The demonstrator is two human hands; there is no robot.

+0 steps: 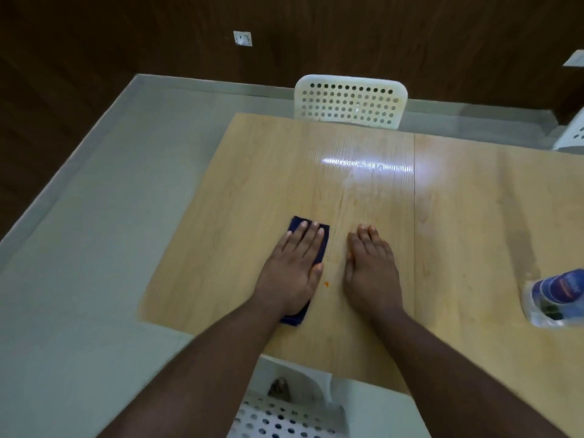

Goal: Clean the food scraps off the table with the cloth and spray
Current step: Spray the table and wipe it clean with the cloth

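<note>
Cloth (pixel 316 245) beneath flat left hand (pixel 292 267)

Dark blue cloth (pixel 321 245) flat on the wooden table (pixel 221 191), small orange scrap (pixel 326 283) beside it, spray bottle (pixel 551 297) lying at right edge

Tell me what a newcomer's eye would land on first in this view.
Two hands lie flat on the wooden table: the left hand presses on a dark blue cloth, the right hand rests bare beside it. Between them sits a small orange scrap. A spray bottle lies at the right edge, and a white perforated chair stands at the far side.
</note>
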